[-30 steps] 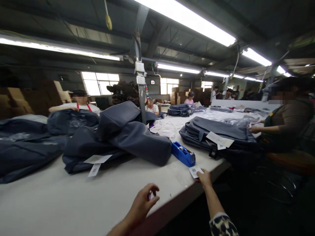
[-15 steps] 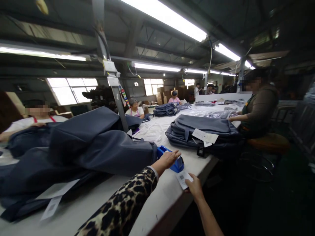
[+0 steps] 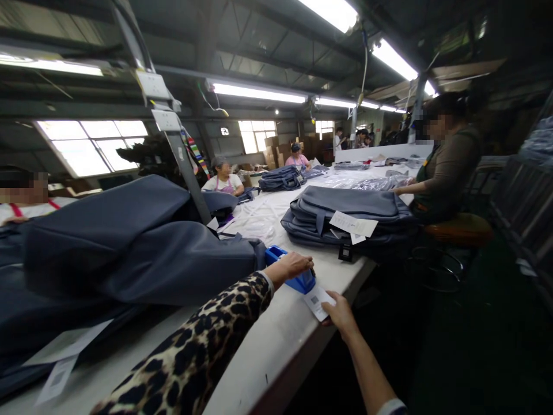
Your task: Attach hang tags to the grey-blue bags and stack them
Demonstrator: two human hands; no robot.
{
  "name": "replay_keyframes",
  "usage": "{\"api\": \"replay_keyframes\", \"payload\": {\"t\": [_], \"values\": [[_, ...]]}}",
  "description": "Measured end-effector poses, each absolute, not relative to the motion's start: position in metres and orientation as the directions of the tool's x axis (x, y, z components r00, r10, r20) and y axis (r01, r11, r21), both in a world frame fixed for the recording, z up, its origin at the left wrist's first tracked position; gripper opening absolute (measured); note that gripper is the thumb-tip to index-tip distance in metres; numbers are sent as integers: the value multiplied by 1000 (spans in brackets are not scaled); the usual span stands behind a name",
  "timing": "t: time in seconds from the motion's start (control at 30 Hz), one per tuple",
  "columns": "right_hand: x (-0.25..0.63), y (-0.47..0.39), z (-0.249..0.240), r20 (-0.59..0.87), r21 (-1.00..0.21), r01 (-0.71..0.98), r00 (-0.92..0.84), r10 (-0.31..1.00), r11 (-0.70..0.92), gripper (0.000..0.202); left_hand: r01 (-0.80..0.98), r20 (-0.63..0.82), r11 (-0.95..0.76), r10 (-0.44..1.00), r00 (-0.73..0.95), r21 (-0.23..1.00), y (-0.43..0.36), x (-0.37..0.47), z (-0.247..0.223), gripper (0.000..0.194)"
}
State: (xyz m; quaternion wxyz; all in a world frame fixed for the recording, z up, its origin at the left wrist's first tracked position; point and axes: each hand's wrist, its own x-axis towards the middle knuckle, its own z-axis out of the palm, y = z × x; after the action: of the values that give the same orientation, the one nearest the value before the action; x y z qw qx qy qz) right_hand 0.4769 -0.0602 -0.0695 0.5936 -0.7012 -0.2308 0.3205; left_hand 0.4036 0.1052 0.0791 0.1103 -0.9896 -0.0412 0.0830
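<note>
My left hand [image 3: 296,265], its arm in a leopard-print sleeve, is at the front end of a blue tape dispenser [image 3: 306,281]. The fingers are curled and pinched together there; what is between them is hidden. My right hand [image 3: 339,314] grips a white card [image 3: 317,302] with a printed square code by its near edge, thumb on top. The card lies just in front of the dispenser, above the table edge. Left of the dispenser rests a large dark blue bag [image 3: 194,265], with white paper tags [image 3: 58,377] hanging near its lower side.
A white-covered table [image 3: 270,343] runs away from me. Stacked dark blue bags [image 3: 345,210] with tags lie on the right. A metal post [image 3: 185,167] carrying sockets rises behind the near bag. One person [image 3: 451,155] sits at the right; others are across the table.
My left fingers have gone from stretched over the dispenser to curled down at its front end. My right hand still holds the card. The view has turned slightly, shifting things left.
</note>
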Motion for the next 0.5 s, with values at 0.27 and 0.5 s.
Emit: {"api": "replay_keyframes", "payload": {"t": [0.27, 0.5], "values": [[487, -39, -57, -115, -922, 187, 705, 700, -339, 40, 44, -159, -976, 80, 984, -215, 118, 397, 92, 38], [480, -23, -34, 112, -818, 471, 694, 711, -331, 52, 56, -165, -983, 85, 983, -175, 111, 391, 89, 36]]}}
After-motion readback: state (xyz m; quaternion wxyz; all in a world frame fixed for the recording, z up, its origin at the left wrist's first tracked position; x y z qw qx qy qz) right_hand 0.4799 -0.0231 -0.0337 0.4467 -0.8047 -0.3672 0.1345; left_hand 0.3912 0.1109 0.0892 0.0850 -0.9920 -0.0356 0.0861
